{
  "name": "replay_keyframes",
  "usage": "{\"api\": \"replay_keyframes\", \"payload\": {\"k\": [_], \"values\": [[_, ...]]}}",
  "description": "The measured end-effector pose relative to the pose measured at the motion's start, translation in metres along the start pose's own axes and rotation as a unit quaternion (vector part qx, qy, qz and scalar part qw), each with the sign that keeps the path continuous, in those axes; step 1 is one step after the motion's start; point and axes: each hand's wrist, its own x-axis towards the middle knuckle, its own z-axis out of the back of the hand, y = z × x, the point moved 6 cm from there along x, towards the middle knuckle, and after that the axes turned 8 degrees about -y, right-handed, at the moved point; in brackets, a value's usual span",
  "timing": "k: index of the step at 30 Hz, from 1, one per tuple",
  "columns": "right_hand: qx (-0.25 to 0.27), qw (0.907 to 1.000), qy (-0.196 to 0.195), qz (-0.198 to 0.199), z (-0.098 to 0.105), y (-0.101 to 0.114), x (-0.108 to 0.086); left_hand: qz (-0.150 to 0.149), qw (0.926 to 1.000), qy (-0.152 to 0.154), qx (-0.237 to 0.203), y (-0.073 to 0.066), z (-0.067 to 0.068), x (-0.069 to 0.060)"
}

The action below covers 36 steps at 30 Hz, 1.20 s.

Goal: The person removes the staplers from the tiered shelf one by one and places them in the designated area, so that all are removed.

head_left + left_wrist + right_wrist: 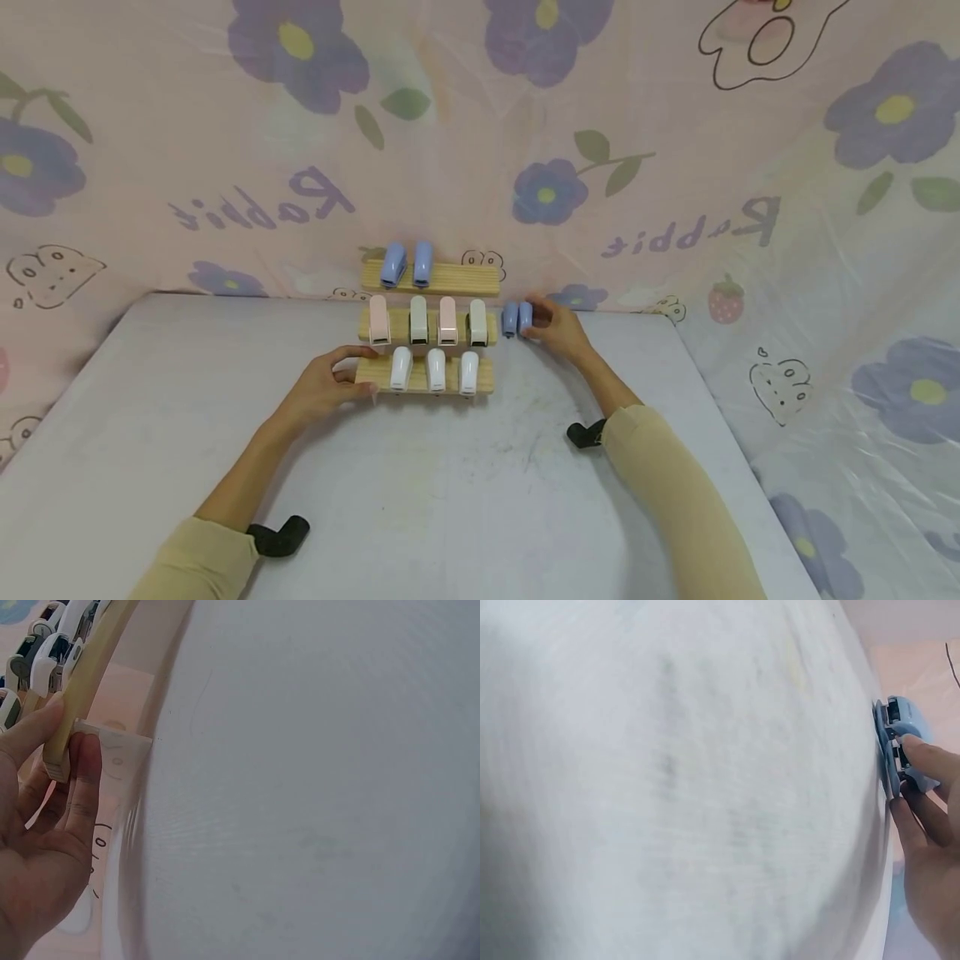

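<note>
My left hand grips the left end of the front wooden strip, thumb on one side and fingers on the other. On that strip stand three white mini staplers. My right hand pinches the right one of two blue mini staplers at the right of the rack; its mate sits close beside it. In the right wrist view both blue staplers stand on the white surface, thumb against the nearer one.
The middle strip carries pink staplers and pale green staplers. Two blue staplers stand at the left of the back strip. A clear support shows under the front strip. A patterned curtain rises behind.
</note>
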Motion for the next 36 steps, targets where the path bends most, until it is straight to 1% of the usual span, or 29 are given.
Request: {"api": "replay_keyframes", "payload": {"k": [5, 11, 17, 23, 25, 28, 30, 32, 36], "values": [[-0.009, 0.9999, 0.011, -0.006, 0.001, -0.002, -0.001, 0.000, 1.0000, 0.001, 0.000, 0.000, 0.000, 0.000], [0.001, 0.9999, 0.016, -0.005, 0.001, -0.001, 0.000, -0.001, 1.0000, -0.002, 0.003, 0.002, 0.000, 0.002], [0.008, 0.9995, 0.022, -0.023, 0.000, -0.002, 0.001, 0.005, 0.9999, -0.007, 0.008, 0.003, 0.000, 0.002], [0.009, 0.9994, 0.021, -0.026, 0.001, -0.001, 0.000, -0.001, 0.9998, -0.006, 0.016, 0.002, -0.001, 0.003], [0.005, 0.9996, 0.014, -0.022, 0.002, -0.001, -0.001, 0.000, 0.9998, -0.006, 0.018, 0.002, -0.001, 0.003], [-0.009, 0.9999, -0.006, -0.011, 0.006, 0.000, -0.002, -0.001, 0.9999, -0.005, 0.017, 0.002, -0.002, 0.004], [-0.008, 0.9998, -0.019, -0.002, 0.008, 0.001, -0.003, -0.002, 0.9998, -0.003, 0.017, 0.001, -0.002, 0.004], [0.002, 0.9995, -0.029, 0.010, 0.010, 0.002, -0.003, -0.001, 0.9997, -0.003, 0.023, 0.001, -0.001, 0.003], [0.053, 0.9974, -0.035, 0.036, 0.012, 0.010, -0.003, 0.009, 0.9990, -0.013, 0.041, 0.002, 0.002, 0.002]]}}
